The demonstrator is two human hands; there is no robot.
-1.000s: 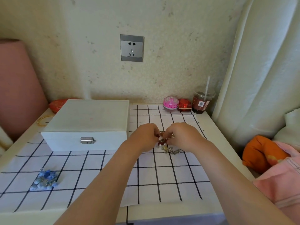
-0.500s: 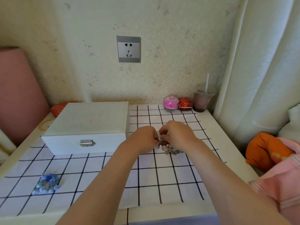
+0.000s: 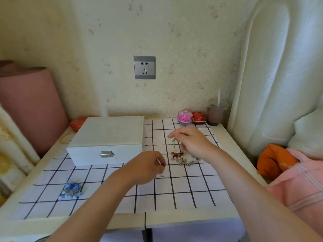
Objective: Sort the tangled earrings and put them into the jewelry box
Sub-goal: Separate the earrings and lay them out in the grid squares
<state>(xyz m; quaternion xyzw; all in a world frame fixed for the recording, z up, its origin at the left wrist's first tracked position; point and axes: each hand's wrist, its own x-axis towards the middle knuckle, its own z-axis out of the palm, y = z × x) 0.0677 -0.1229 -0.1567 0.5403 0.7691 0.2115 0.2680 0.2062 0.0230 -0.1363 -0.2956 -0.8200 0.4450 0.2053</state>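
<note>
Fingers (image 3: 174, 135) of the right hand (image 3: 191, 141) are pressed together at the tips, pinching the top of a silver earring (image 3: 174, 144). It hangs straight down from them, and its lower end reaches the tangle of earrings (image 3: 183, 157) lying on the checked cloth (image 3: 174, 193) just below that hand. The tangle is a small heap of red, gold and silver pieces.

The left hand (image 3: 146, 167) is lower and nearer the person, just beside the tangle but apart from it. Its fingers (image 3: 160, 158) are curled, with thumb and forefinger closed on a small piece (image 3: 164, 164) that is too thin to make out. A tiny bit of metal (image 3: 162, 175) lies on the cloth right under those fingertips.

The jewelry box (image 3: 108, 137) is white and closed, with its latch (image 3: 107, 154) facing the person. It sits on the worktop (image 3: 225, 137) to the left of both hands. A heap of blue earrings (image 3: 71, 190) lies on the cloth in front of the box, well apart from the tangle.

Against the back wall stand a pink tin (image 3: 185, 116), a red box (image 3: 199, 117) and a cup (image 3: 215, 113) with a straw.
</note>
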